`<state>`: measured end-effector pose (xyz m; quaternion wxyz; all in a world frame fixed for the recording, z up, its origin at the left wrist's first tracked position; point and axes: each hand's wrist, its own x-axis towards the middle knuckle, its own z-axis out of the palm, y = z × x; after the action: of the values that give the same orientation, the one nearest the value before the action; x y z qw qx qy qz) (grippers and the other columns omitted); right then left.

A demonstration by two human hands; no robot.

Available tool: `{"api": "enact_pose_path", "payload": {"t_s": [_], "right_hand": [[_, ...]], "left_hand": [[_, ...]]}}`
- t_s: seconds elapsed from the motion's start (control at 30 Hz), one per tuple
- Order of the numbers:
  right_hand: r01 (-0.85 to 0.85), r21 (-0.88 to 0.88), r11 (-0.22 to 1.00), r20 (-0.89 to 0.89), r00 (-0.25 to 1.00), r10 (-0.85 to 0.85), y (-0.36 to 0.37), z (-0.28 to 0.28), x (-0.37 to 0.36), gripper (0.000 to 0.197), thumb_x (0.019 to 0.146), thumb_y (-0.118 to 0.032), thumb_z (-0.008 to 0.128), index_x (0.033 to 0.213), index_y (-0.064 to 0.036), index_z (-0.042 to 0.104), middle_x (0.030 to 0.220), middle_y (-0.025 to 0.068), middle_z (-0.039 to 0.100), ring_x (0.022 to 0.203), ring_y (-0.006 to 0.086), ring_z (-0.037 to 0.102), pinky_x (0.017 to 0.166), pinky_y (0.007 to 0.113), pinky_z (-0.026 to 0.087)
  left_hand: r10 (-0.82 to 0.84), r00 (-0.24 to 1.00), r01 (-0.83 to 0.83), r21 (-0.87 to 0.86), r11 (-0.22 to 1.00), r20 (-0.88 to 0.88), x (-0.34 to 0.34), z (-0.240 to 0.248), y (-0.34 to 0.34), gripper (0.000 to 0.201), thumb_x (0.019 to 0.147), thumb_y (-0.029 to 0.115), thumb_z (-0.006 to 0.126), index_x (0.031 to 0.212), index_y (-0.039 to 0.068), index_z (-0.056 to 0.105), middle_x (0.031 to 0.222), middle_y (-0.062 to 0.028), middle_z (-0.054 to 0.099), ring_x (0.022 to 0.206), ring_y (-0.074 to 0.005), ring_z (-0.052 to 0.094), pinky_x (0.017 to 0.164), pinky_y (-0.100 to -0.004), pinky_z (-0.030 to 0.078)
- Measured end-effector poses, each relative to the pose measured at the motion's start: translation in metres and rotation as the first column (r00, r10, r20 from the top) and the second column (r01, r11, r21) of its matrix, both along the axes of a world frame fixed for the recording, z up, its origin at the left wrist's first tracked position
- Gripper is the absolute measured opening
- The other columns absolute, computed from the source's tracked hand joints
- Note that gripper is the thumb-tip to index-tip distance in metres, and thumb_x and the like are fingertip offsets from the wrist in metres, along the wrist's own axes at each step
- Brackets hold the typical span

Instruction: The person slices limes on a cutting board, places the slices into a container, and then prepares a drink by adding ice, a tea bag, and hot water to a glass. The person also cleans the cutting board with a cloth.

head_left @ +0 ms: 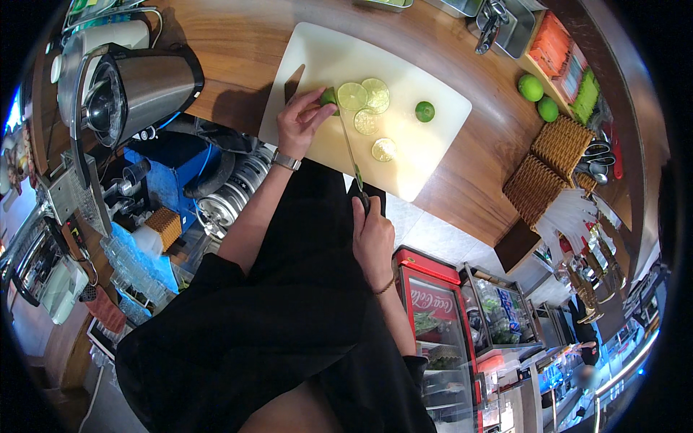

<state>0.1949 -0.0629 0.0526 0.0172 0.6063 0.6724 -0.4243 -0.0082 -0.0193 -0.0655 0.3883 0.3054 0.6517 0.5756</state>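
On a white cutting board (433, 162), my left hand (300, 124) pinches a piece of lime (329, 97) between its fingers. My right hand (373, 238) is wrapped round the dark handle of a knife (351, 150). Its narrow blade points away from me and reaches up to the lime piece. Several round lime slices (352, 96) lie just right of the blade, some overlapping. One slice (384, 149) lies apart, nearer to me. A cut-off green lime end (424, 111) rests farther right on the board.
Two whole limes (530, 87) sit at the right by a wooden box of packets (552, 47). Woven baskets (559, 148) stand below them. A steel-sided machine (141, 83) is at the left. Metal pans (516, 32) line the far edge. A red-framed fridge (437, 325) stands lower right.
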Motion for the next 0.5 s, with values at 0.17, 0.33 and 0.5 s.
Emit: {"api": "enact_pose_path", "payload": {"t_s": [0.17, 0.33, 0.5], "right_hand": [[0.02, 0.172, 0.985, -0.024, 1.0, -0.016, 0.013, -0.029, -0.027, 0.032, 0.096, -0.033, 0.052, 0.086, -0.0021, 0.049, 0.053, 0.0191, 0.055, 0.05, 0.0368, 0.06, 0.043, 0.045, 0.047], [0.015, 0.268, 0.963, -0.077, 0.997, 0.006, 0.03, -0.05, -0.051, 0.035, 0.096, -0.036, 0.05, 0.089, -0.0013, 0.05, 0.052, 0.0196, 0.055, 0.05, 0.0382, 0.06, 0.044, 0.045, 0.048], [0.013, 0.037, 0.999, 0.017, 1.0, -0.013, 0.012, -0.034, -0.032, 0.038, 0.097, -0.038, 0.046, 0.089, -0.0007, 0.048, 0.056, 0.0222, 0.057, 0.055, 0.0412, 0.061, 0.046, 0.048, 0.048]], "left_hand": [[-0.019, 0.999, 0.019, 0.007, 1.0, -0.051, -0.002, -0.005, -0.001, 0.037, 0.08, -0.001, 0.071, 0.116, 0.001, 0.062, 0.114, -0.0082, 0.059, 0.094, -0.0157, 0.064, 0.081, -0.0264, 0.057], [-0.03, 0.992, 0.03, 0.001, 1.0, -0.122, -0.005, -0.01, -0.001, 0.038, 0.077, -0.001, 0.074, 0.114, 0.001, 0.063, 0.113, -0.0091, 0.06, 0.092, -0.0153, 0.065, 0.077, -0.0249, 0.057], [-0.056, 0.992, 0.054, -0.017, 0.998, -0.115, -0.004, -0.004, -0.003, 0.037, 0.082, -0.002, 0.069, 0.118, 0.001, 0.062, 0.114, -0.0063, 0.056, 0.097, -0.0148, 0.062, 0.084, -0.0247, 0.055]]}}
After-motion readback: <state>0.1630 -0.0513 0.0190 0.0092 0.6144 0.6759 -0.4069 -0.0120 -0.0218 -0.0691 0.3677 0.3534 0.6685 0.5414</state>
